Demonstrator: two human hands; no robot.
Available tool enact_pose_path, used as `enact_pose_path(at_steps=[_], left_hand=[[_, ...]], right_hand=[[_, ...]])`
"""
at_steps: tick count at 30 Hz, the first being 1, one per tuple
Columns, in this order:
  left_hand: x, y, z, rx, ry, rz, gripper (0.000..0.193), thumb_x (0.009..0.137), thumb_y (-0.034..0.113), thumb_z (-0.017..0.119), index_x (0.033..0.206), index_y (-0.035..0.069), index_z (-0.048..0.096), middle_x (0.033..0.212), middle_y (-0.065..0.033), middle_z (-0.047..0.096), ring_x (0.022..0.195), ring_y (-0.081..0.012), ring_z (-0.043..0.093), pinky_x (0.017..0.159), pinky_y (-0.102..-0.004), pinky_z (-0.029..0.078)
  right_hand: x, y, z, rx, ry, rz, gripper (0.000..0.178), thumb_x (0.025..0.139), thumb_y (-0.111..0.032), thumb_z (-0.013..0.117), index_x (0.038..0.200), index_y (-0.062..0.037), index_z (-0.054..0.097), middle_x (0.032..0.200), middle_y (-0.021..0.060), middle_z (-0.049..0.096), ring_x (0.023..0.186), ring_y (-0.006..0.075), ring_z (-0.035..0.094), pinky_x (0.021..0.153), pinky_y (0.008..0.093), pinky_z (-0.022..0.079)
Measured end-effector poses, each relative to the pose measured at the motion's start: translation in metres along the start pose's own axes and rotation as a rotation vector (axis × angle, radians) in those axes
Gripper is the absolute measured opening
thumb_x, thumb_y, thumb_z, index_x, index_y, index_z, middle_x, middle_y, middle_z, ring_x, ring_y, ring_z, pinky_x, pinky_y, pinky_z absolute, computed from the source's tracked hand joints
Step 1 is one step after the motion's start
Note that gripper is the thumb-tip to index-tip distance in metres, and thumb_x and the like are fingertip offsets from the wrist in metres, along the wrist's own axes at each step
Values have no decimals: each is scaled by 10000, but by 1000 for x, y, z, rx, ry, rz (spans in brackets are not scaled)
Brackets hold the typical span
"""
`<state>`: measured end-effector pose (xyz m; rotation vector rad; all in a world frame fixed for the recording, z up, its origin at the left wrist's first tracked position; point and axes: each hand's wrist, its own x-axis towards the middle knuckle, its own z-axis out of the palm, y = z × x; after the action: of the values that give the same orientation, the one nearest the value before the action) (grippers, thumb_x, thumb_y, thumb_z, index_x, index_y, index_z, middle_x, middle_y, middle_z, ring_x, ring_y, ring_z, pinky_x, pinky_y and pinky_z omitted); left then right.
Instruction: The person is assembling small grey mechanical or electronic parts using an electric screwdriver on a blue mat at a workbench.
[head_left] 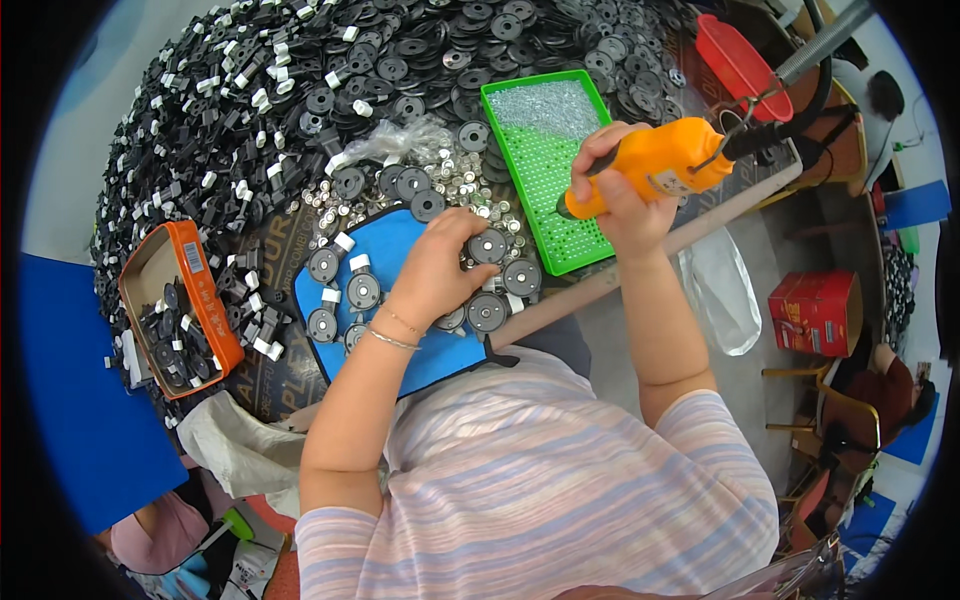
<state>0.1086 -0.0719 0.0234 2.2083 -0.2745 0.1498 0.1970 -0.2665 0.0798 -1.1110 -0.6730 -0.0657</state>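
My right hand (618, 200) grips an orange electric screwdriver (655, 163) that hangs on a cable, its tip down over the green screw tray (560, 240). On the blue mat (395, 240) my left hand (440, 268) rests with fingers bent on a black round disc part (487, 246). Several more black discs (362, 292) with white clips lie on the mat beside the hand. Small silver metal pieces (470, 190) are heaped just beyond the mat.
A big heap of black discs and white-tipped black parts (300, 90) covers the table's far side. An orange box (190, 300) with black parts stands at the left. A red scoop (740, 65) lies far right, a red box (815, 312) and another person (890, 390) to the right below.
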Motion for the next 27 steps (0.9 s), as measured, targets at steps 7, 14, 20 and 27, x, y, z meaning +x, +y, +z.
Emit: enact_pose_path(at_steps=[7,14,20,27], left_hand=[[-1,0,0,13,5,0,444,615,62,780,1009,-10,586,1075,-159,590,1080,-331,528,923,-380,437],[-2,-1,1,14,16,2,446,615,62,780,1012,-10,588,1079,-165,591,1088,-328,528,926,-378,437],[-2,-3,2,7,14,1,448,616,62,780,1013,-7,584,1077,-161,591,1082,-324,532,922,-377,439],[-2,-6,3,2,10,28,449,611,63,783,1006,4,578,1068,-148,594,1067,-322,538,903,-374,448]], right_hand=[[0,4,1,-17,13,-26,255,802,-99,640,972,35,507,861,153,545,611,173,555,571,261,467],[0,1,0,39,-44,68,249,807,-113,644,962,21,502,829,144,539,609,165,545,564,250,460],[6,-17,8,108,-67,-63,329,842,-260,623,977,9,492,847,141,519,592,158,521,540,267,444],[-7,-15,46,165,-190,4,349,825,-267,683,959,6,511,840,139,545,589,154,550,530,245,467]])
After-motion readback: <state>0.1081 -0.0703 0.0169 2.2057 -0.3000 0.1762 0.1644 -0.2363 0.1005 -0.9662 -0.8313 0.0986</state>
